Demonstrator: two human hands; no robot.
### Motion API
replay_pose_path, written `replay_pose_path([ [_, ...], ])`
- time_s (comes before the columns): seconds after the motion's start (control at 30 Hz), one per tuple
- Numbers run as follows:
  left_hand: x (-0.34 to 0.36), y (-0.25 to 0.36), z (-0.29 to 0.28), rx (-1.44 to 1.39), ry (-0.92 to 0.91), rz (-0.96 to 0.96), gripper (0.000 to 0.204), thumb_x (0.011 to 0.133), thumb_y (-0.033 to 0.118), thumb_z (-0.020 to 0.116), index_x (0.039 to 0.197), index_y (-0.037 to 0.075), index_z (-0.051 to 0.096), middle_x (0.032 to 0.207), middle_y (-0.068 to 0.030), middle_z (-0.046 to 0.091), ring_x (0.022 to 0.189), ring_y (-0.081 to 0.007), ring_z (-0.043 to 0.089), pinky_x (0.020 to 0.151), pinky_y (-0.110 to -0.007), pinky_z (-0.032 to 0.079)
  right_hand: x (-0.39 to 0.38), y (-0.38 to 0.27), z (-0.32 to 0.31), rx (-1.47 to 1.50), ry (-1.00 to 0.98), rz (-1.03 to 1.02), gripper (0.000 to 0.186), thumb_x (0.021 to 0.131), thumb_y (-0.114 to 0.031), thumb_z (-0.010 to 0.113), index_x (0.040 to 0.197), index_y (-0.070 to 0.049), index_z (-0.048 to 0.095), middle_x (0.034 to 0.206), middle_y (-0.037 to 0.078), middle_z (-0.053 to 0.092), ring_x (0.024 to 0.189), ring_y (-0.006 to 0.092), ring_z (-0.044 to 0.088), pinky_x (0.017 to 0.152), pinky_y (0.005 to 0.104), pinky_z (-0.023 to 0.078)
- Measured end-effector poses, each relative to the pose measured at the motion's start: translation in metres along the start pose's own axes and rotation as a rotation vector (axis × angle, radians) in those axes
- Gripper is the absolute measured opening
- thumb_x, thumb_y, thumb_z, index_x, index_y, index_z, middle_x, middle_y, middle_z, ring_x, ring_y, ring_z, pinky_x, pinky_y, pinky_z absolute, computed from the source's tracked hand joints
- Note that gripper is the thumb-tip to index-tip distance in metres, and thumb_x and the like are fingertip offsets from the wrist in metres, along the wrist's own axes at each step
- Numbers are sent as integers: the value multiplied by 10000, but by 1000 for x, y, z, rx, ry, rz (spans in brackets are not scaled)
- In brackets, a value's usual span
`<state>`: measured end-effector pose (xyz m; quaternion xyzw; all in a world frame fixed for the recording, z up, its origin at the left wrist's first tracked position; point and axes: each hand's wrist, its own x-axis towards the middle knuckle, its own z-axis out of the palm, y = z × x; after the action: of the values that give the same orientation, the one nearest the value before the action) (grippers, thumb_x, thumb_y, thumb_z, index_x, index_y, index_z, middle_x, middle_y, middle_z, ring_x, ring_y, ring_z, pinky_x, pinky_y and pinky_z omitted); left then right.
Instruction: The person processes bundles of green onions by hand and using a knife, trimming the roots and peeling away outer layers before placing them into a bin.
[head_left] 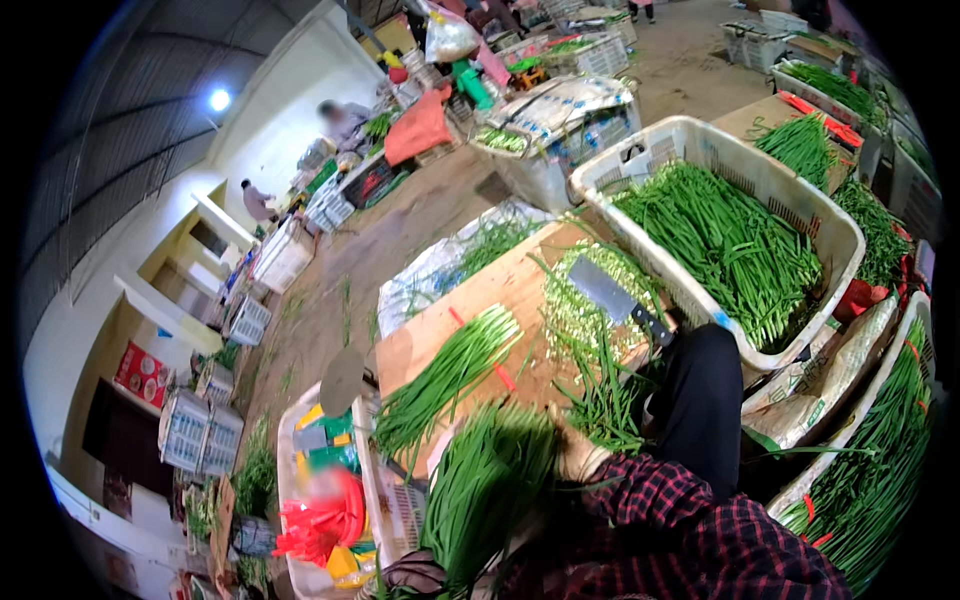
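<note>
A large loose bunch of green chives (490,480) stands in front of me at the near edge of the wooden board (430,345), its upper ends blurred. My right hand (580,455) presses against the bunch's right side, fingers curled round it and partly hidden. The chives cover my left hand, so its fingers do not show. On the board to the left lies another bunch of chives (450,370) with pale ends over a red tie (504,377). A cleaver (608,292) with a dark handle rests flat on a heap of chopped pale stem ends (570,325). Loose stalks (608,405) lie beside my right hand.
A white crate (850,245) full of chives stands at the right, beyond my knee (700,390). Another crate of tied bunches (870,490) is at the lower right. At the left, a crate (295,420) holds red ties (330,515). Crates and people are farther off.
</note>
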<state>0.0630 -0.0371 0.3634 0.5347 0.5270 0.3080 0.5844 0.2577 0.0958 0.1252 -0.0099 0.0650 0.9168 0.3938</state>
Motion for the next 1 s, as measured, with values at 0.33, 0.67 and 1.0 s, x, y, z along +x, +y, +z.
replay_pose_path([
  [0.33,-1,31,-30,139,100,-77,513,785,208,666,1206,-17,477,1200,-153,524,1159,-222,465,985,-324,342,5,-20,-30,-15,-38,74,583,800,-371,651,1242,-37,468,1211,108,538,1088,265,522,959,431,412],
  [0.67,144,-59,10,1004,318,247,634,764,453,632,1212,37,465,1251,-231,460,1178,-364,420,991,-477,287,-9,-16,10,-159,-75,-61,562,818,-327,634,1270,-49,447,1253,105,511,1141,252,498,997,429,377],
  [1.0,150,-28,-7,767,39,623,726,586,533,693,1158,102,572,1078,-140,548,1014,-332,490,894,-392,379,-32,-26,50,-196,-115,-86,561,770,-171,697,1259,-42,454,1196,122,554,1095,277,536,1002,460,368],
])
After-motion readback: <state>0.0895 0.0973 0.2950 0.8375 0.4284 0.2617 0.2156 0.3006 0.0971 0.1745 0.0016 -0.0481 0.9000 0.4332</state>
